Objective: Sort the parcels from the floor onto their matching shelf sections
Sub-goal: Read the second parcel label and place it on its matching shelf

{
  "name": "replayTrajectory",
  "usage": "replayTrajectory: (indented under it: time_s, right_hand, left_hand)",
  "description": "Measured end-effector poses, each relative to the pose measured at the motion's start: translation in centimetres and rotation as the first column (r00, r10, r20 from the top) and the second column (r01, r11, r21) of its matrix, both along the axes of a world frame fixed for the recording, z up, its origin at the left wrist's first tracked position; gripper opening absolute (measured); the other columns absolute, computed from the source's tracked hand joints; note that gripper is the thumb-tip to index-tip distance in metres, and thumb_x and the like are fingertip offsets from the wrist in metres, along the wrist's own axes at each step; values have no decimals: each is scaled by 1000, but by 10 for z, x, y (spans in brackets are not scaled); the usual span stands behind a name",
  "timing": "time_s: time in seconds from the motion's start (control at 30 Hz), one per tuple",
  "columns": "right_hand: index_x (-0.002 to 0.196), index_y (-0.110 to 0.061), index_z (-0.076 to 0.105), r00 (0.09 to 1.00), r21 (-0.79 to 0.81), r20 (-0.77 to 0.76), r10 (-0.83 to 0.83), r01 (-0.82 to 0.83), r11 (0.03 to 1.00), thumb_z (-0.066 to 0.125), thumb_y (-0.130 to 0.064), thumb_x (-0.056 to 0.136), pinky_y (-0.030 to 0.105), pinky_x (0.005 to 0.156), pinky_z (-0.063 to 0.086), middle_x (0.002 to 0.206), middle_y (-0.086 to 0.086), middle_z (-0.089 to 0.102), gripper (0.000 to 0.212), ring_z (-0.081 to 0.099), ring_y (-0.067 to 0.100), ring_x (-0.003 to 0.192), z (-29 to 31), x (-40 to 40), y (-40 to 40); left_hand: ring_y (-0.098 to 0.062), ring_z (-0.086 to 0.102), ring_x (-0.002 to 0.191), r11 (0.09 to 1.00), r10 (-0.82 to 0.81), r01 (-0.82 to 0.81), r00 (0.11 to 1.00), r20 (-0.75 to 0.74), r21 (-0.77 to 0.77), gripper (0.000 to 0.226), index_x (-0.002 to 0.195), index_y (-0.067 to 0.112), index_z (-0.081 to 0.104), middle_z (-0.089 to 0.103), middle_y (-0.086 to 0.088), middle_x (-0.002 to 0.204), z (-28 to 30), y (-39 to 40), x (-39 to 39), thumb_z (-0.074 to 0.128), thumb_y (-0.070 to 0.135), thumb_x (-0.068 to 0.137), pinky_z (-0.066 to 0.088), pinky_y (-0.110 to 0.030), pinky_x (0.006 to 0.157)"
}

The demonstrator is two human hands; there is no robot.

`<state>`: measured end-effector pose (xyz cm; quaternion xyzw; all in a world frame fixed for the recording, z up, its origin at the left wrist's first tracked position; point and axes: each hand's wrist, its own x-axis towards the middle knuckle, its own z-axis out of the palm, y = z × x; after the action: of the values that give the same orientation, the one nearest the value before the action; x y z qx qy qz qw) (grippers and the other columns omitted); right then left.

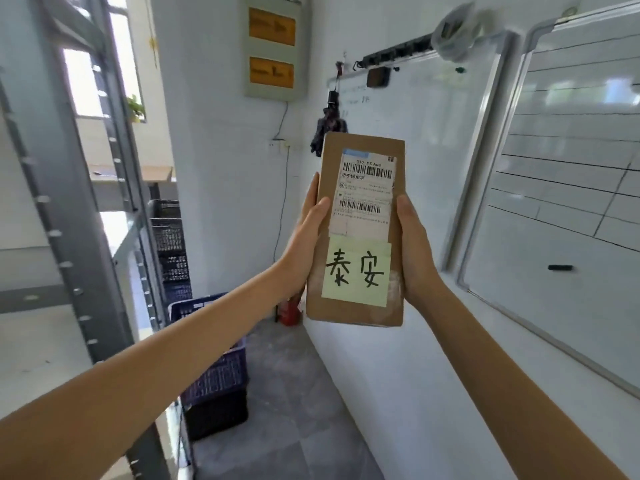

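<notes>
A flat brown cardboard parcel is held upright in front of me at arm's length. It carries a white shipping label with barcodes and, below that, a pale yellow sticky note with two handwritten black characters. My left hand grips its left edge, thumb on the front face. My right hand grips its right edge, thumb along the side. A grey metal shelf rack stands at the left, its sections mostly out of view.
Stacked dark plastic crates sit on the grey floor beside the rack. A white wall with whiteboards runs along the right. A red extinguisher stands in the corner, under a wall cabinet.
</notes>
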<state>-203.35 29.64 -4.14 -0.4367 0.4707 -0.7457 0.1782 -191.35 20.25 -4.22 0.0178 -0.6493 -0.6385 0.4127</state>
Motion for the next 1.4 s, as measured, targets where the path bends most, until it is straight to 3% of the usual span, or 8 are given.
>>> replayTrajectory:
  time_s: [0.13,0.27,0.37,0.5,0.83,1.1,1.23,1.4]
  right_hand:
    - [144,-5,48,984,0,-22,178,-178,984,34,-39,109,43,98,58,135,21,65,51,65,38,123,4,24,-30]
    - [154,-17,42,948,43,-6,318,-318,947,36,-46,107,54,117,41,149,9,58,56,56,28,137,5,52,-54]
    - [152,-19,45,905,50,-26,424,-422,905,38,-49,105,48,113,47,144,6,63,56,61,23,131,-3,77,-61]
    - [146,-17,49,830,50,-29,557,-555,830,34,-43,109,45,104,54,136,8,67,47,67,25,122,-18,115,-63]
    - [147,-12,47,638,113,56,768,-768,630,31,-41,109,54,105,52,135,16,66,50,68,34,120,-24,226,-65]
    - [145,-15,51,550,162,34,834,-827,539,31,-43,109,52,106,52,134,13,67,50,67,32,122,-27,329,-84]
    - [141,-15,54,502,134,67,862,-861,491,33,-43,109,44,102,55,132,11,69,48,67,30,121,-27,389,-101]
    - [140,-18,54,445,114,93,891,-894,434,35,-45,108,50,106,53,131,7,70,46,69,24,119,-34,460,-120]
  left_hand:
    - [-17,51,133,986,164,-164,986,-15,14,56,156,31,11,41,-1,155,4,-6,38,31,26,105,49,-36,104]
    - [-25,50,134,946,324,-323,946,-23,36,53,155,33,14,44,-4,153,7,-5,79,30,28,105,45,-45,108]
    - [-20,62,119,905,424,-423,905,-20,35,50,152,35,17,51,-6,146,2,8,110,30,27,105,57,-34,90]
    - [-29,56,128,828,556,-555,831,4,76,51,154,31,17,50,-10,147,-12,25,149,31,25,105,51,-44,101]
    - [-16,63,120,634,772,-773,634,42,22,54,155,29,15,57,7,138,-25,51,260,34,32,105,56,-30,89]
    - [-31,57,127,505,862,-862,506,17,44,51,153,24,25,54,-9,144,-34,53,357,35,33,103,49,-50,102]
    - [-26,63,120,445,895,-895,445,9,18,36,140,31,40,61,-5,135,-32,48,410,35,31,104,55,-38,92]
    - [-10,68,105,409,912,-912,409,12,-24,31,130,33,42,62,0,126,-29,40,471,29,20,105,56,-24,83]
